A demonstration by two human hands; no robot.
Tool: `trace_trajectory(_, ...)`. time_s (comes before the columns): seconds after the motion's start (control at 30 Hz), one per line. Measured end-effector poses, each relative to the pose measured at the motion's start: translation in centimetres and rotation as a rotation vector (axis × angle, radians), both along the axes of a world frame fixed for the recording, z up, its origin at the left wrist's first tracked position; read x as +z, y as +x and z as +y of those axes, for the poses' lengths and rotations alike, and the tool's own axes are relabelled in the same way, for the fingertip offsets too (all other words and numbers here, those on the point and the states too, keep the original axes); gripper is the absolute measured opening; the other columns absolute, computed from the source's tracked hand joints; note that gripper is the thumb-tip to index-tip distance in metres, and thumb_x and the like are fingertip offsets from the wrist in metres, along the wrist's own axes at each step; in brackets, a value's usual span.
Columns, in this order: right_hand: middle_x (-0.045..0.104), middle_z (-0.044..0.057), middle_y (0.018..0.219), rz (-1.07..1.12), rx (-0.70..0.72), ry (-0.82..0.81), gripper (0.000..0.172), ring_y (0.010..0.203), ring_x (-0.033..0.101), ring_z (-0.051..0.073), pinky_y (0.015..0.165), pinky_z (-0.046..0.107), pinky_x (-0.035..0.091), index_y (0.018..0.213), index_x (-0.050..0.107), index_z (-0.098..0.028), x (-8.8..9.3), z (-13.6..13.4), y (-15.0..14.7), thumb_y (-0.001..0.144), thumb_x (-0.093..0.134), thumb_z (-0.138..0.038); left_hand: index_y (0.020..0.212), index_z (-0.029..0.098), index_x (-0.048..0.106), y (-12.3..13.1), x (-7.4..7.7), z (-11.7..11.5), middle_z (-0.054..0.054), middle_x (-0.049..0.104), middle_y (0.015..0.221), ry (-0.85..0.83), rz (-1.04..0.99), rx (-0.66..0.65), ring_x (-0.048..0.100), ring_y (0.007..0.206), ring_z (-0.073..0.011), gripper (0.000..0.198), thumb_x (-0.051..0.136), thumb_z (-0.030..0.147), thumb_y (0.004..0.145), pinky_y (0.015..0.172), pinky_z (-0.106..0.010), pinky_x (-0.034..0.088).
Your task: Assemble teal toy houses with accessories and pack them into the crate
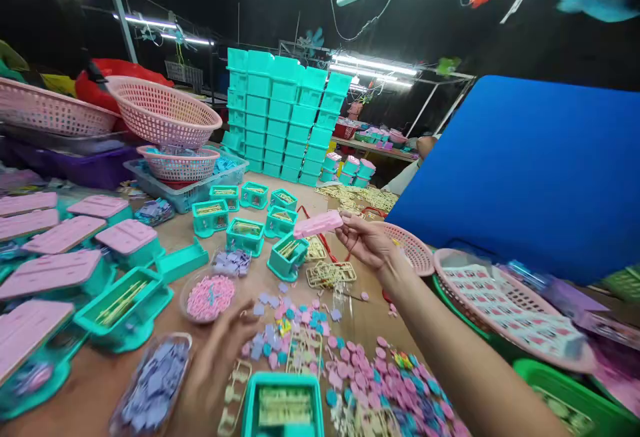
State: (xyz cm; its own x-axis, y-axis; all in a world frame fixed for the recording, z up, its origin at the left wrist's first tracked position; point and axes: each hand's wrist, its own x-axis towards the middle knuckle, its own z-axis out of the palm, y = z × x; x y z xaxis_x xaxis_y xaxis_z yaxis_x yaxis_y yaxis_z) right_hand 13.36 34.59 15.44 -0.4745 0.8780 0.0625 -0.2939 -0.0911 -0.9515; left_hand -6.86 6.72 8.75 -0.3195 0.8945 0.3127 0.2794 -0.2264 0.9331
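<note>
My right hand [367, 242] is stretched out over the table, its fingers pinched on a flat pink plastic lid [319, 223]. The lid hangs just above a tilted teal toy box [287, 257] with gold parts inside. My left hand [220, 351] hovers low over the table near me, blurred, its fingers curled loosely above loose pink, purple and blue plastic chips [295, 330]. A teal box [283, 405] with gold parts stands right in front of me.
Open teal boxes [245, 233] sit mid-table; lidded ones [127, 237] line the left. Small bowls of chips [207, 297], gold sprues [327, 273], pink baskets [163, 113], a tall stack of teal boxes [283, 117] and a blue board [525, 170] surround them.
</note>
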Motion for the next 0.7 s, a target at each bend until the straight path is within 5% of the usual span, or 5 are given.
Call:
trace_trajectory(0.07, 0.071, 0.001, 0.085, 0.001, 0.072, 0.007, 0.027, 0.073, 0.067, 0.014, 0.071, 0.028, 0.060, 0.088, 0.066, -0.023, 0.2, -5.9, 0.3, 0.067, 0.082, -0.026, 0.145, 0.026, 0.054, -0.1, 1.7, 2.1, -0.013, 0.066, 0.135, -0.032, -0.139, -0.050, 0.070, 0.112, -0.0300, 0.063, 0.024, 0.060, 0.101, 0.087, -0.044, 0.063)
trace_trajectory(0.13, 0.068, -0.001, 0.082, -0.031, 0.165, 0.019, 0.027, 0.070, 0.064, 0.013, 0.070, 0.028, 0.058, 0.084, 0.065, -0.022, 0.1, -11.0, 0.9, 0.066, 0.085, -0.029, 0.136, 0.017, 0.059, 0.1, 3.1, 3.3, -0.019, 0.067, 0.130, -0.131, -0.493, -0.341, 0.071, 0.106, -0.0279, 0.057, 0.043, 0.058, 0.099, 0.083, -0.041, 0.062)
trace_trajectory(0.2, 0.065, -0.001, 0.081, -0.076, 0.206, 0.067, 0.028, 0.073, 0.062, 0.014, 0.072, 0.028, 0.056, 0.082, 0.065, -0.022, -0.3, -15.2, 1.7, 0.067, 0.087, -0.029, 0.124, 0.016, 0.064, 0.6, 3.8, 3.0, -0.016, 0.072, 0.119, -0.126, -0.616, -0.460, 0.070, 0.096, -0.0234, 0.048, 0.070, 0.046, 0.088, 0.076, -0.033, 0.060)
trace_trajectory(0.4, 0.068, 0.002, 0.111, -0.122, 0.119, 0.127, 0.030, 0.102, 0.064, 0.017, 0.098, 0.036, 0.052, 0.096, 0.069, -0.025, -2.7, -21.6, 3.1, 0.074, 0.087, -0.035, 0.085, 0.017, 0.071, 2.3, 2.6, -1.8, -0.001, 0.070, 0.079, 0.100, -0.276, -0.223, 0.063, 0.076, -0.0150, 0.022, 0.077, 0.037, 0.082, 0.072, -0.026, 0.053)
trace_trajectory(0.7, 0.064, 0.002, 0.128, 0.040, -0.062, -0.019, 0.048, 0.117, 0.064, 0.021, 0.103, 0.040, 0.051, 0.106, 0.063, -0.029, -4.4, -25.3, 1.8, 0.068, 0.090, -0.044, 0.092, 0.021, 0.073, 3.5, 0.7, -2.6, -0.004, 0.075, 0.091, 0.232, -0.101, -0.146, 0.070, 0.090, -0.0219, 0.011, 0.067, 0.030, 0.090, 0.087, -0.036, 0.056)
